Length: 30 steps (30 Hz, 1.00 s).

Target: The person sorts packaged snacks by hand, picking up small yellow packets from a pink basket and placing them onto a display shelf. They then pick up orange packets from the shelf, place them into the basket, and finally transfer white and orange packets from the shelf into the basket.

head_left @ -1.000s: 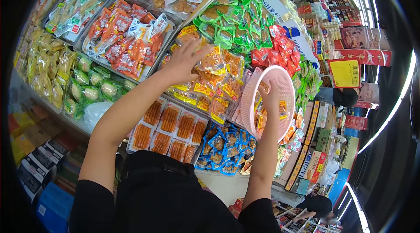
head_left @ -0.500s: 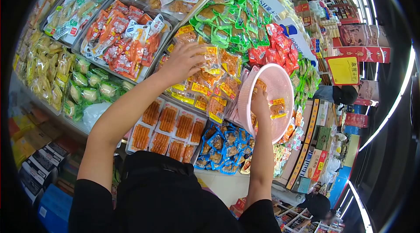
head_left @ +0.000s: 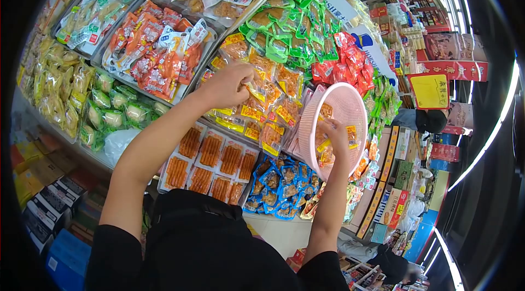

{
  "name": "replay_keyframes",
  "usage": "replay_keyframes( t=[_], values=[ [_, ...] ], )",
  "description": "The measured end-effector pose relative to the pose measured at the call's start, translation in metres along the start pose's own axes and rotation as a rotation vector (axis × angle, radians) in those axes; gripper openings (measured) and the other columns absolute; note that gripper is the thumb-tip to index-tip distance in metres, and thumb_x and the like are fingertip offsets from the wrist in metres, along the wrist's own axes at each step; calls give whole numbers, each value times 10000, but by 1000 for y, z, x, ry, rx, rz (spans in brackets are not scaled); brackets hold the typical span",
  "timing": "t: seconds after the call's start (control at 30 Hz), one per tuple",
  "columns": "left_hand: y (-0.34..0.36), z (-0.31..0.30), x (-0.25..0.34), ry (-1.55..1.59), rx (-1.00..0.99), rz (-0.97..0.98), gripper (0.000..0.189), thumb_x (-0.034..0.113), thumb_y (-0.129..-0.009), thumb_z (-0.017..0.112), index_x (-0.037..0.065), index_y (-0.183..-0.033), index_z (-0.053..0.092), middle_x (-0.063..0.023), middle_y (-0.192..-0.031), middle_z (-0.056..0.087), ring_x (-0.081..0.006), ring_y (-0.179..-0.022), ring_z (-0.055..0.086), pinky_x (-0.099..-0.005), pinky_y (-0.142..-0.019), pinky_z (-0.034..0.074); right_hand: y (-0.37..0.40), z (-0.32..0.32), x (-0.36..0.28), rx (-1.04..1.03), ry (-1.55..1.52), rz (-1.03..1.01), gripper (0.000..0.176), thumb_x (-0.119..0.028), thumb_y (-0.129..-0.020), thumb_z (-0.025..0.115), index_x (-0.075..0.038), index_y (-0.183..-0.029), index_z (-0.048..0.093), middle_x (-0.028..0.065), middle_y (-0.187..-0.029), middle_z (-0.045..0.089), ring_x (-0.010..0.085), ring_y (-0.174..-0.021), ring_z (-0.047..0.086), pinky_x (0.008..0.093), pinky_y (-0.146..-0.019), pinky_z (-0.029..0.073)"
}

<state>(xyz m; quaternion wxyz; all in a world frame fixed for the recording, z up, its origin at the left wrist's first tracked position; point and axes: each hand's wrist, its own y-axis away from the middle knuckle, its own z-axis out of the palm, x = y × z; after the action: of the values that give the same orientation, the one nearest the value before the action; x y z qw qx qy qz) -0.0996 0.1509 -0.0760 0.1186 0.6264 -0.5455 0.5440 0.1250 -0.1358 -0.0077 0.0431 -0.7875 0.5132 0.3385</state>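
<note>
My left hand [head_left: 228, 86] is closed, its fingers pinching the edge of a clear snack packet with a yellow label [head_left: 256, 94]. It is above a pile of similar yellow-labelled packets [head_left: 269, 109] holding orange-brown food. My right hand [head_left: 336, 135] reaches inside a pink plastic basket [head_left: 354, 100], its fingers apart and touching the packets there. Several yellow-labelled packets [head_left: 326, 155] lie in the basket, partly covered by this hand. The basket rests tilted on the display, right of the pile.
Green packets [head_left: 295, 23] and red packets [head_left: 347, 61] lie beyond the pile. Nearer me are trays of brown stick snacks [head_left: 210, 151] and blue packets [head_left: 279, 181]. Red-orange packets [head_left: 158, 50] fill a tray at left. Another person [head_left: 391, 263] is at lower right.
My left hand has gone from spread fingers over the pile to a closed grip on a packet. My right hand has shifted lower inside the basket, and more packets show there.
</note>
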Motion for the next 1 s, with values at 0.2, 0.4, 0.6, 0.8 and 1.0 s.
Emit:
replay_keyframes(
  t=[0.2,0.4,0.6,0.8,1.0],
  values=[
    [0,-11,9,61,-8,-63,207,127,-715,573,28,-680,394,-128,-662,450,-321,-651,461,-392,-583,381,26,-11,-59,477,92,-301,238,-176,-812,656,37,-894,588,66,-738,564,148,-684,528,311,-617,436],
    [1,-3,7,-155,101,-255,219,153,-775,576,17,-646,463,-147,-656,504,-328,-648,509,-430,-610,404,45,28,-122,710,185,-913,165,-34,-796,642,-13,-949,583,72,-834,556,185,-798,537,304,-702,440],
    [1,-1,-3,-185,118,-271,206,152,-787,576,3,-681,481,-159,-732,532,-336,-759,525,-431,-682,415,30,111,-123,117,207,-1050,234,2,-744,623,-60,-969,620,126,-947,565,325,-946,523,402,-808,443],
    [2,0,1,-356,191,43,341,236,-799,614,72,-1093,559,-148,-1154,534,-316,-1110,467,-419,-960,367,48,114,-117,38,173,-1008,192,-18,-734,636,-38,-925,631,123,-931,589,327,-941,558,393,-833,451],
    [10,10,-5,-381,-171,-6,520,308,-785,647,203,-1271,496,-123,-1348,421,-305,-1251,378,-433,-1040,302,38,42,-98,437,21,-644,214,-80,-834,577,7,-1029,598,157,-1007,614,289,-947,579,385,-825,451]
  ],
)
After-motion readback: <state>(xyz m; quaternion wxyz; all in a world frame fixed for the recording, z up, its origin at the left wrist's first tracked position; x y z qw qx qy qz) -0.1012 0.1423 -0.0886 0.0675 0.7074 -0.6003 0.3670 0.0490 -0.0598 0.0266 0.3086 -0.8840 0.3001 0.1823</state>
